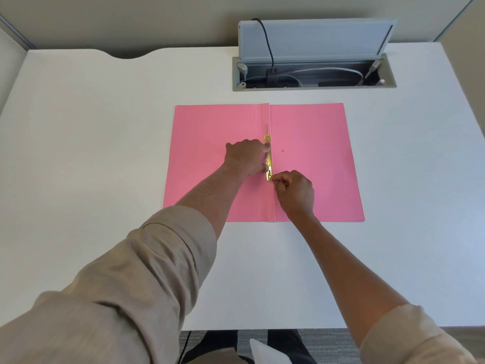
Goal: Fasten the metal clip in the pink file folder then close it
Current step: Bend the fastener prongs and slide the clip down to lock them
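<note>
The pink file folder (312, 153) lies open and flat on the white table, its spine running away from me. A gold metal clip (269, 160) lies along the spine, with a thin prong sticking out at its far end. My left hand (245, 158) rests on the left cover, with its fingertips pressing on the clip's bar. My right hand (295, 193) is curled at the clip's near end, thumb and finger pinching the tab there. A small hole shows in the right cover.
The white table (105, 153) holds an open cable box (313, 72) at the back right, its grey lid raised and a black cable plugged inside. The table's near edge lies below my forearms, with grey carpet beyond.
</note>
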Motion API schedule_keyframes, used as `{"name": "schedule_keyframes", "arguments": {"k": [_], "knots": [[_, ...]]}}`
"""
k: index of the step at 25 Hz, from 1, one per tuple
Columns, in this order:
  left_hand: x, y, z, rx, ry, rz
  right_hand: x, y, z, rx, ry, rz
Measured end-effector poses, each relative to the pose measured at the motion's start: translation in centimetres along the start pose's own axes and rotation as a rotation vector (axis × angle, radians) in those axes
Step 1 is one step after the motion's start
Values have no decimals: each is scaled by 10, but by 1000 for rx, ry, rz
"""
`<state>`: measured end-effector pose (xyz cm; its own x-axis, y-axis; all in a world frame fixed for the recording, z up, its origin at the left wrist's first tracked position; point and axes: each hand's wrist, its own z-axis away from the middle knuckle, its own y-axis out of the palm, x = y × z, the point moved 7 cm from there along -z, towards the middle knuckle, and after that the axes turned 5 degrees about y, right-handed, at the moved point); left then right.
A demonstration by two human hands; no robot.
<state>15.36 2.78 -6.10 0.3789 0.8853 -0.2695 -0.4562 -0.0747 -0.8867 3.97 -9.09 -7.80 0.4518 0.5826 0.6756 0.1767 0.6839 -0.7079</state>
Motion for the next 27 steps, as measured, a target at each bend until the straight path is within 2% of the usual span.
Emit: {"name": "schedule_keyframes", "arguments": {"k": [10, 22, 27], "knots": [[-5, 1, 1, 5, 20, -35, 0, 3, 5, 24, -12, -22], [-4, 3, -1, -8, 24, -42, -4, 3, 15, -9, 145, -181], [-4, 3, -1, -21, 27, -48, -1, 7, 19, 6, 153, -183]]}}
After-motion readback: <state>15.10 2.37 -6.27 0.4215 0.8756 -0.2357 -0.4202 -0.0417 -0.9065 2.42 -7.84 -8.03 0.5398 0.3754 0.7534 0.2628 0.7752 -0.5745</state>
